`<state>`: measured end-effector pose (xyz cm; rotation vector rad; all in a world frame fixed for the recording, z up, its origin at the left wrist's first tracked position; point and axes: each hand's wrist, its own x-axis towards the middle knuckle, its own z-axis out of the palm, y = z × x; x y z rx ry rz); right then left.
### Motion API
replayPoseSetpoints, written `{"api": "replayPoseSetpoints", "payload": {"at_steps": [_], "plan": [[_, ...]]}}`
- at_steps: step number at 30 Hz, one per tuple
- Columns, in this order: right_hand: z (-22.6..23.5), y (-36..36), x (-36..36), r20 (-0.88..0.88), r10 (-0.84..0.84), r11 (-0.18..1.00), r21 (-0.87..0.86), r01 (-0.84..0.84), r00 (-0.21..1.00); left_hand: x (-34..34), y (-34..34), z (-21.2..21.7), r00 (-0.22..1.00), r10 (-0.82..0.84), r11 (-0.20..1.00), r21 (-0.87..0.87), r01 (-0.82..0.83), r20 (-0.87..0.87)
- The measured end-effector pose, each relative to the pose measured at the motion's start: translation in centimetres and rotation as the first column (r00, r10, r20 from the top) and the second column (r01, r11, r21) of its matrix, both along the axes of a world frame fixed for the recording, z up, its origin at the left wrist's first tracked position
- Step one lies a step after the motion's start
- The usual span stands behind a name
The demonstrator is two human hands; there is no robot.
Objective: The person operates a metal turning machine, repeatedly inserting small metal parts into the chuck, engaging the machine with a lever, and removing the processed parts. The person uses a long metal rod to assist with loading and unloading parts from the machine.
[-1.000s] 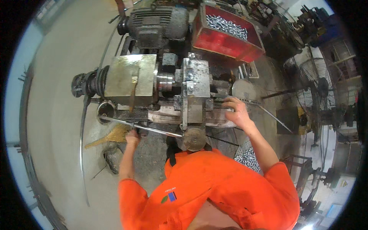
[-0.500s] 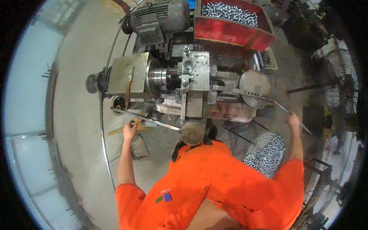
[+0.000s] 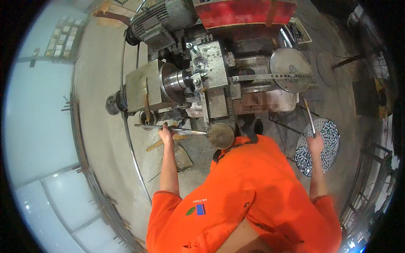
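My left hand (image 3: 166, 133) is closed around a slim metal lever (image 3: 190, 131) at the front of a small lathe. This lever runs to a round metal disc (image 3: 221, 135) close to my waist. On the right, my right hand (image 3: 315, 143) grips a metal handle rod (image 3: 310, 114) that slants up toward a perforated flat bar (image 3: 270, 77). The bar crosses a larger round plate (image 3: 291, 67). Between my hands sit the steel tool block (image 3: 209, 63) and the shiny spindle (image 3: 177, 79), beside the box-shaped headstock (image 3: 144, 86). Any workpiece in the spindle is too small to make out.
Behind the lathe stand a grimy electric motor (image 3: 162, 23) and a red bin (image 3: 240, 14). A round perforated tray (image 3: 303, 162) of small metal cylinders lies below my right hand. A brush (image 3: 146, 101) rests on the headstock. A long thin rod (image 3: 135, 156) stretches along the left.
My left hand has risen onto the front lever and closed around it. My right hand has drawn the handle rod nearer to me. The whole view has shifted.
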<state>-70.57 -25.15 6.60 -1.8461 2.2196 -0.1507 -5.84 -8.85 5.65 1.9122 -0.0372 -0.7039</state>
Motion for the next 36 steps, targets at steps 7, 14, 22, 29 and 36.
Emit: {"api": "replayPoseSetpoints", "payload": {"at_steps": [7,14,22,29,36], "plan": [[-1.8,3.7,4.4,0.39,-0.127,0.992,0.03,0.125,0.912,-2.2,-1.9,2.4,0.994,0.024,0.999,-0.025,-0.022,0.103],[2.9,1.1,4.9,0.547,-0.206,0.978,0.151,0.146,0.811,-1.0,-1.0,2.7,0.997,-0.039,0.991,0.131,0.029,0.073],[0.9,-16.9,-7.8,-0.48,0.174,0.984,0.127,-0.129,0.86,-0.2,-0.3,1.8,0.987,-0.15,0.979,0.149,0.141,0.049],[-0.5,-16.6,-2.1,-0.319,0.177,0.895,-0.341,-0.287,0.931,2.8,4.7,1.1,0.987,-0.11,0.994,-0.038,0.106,-0.119],[-8.3,4.6,-0.4,0.105,0.066,0.983,0.163,-0.082,0.992,5.3,6.9,-7.6,0.521,-0.813,0.539,0.677,0.501,0.261]]}}
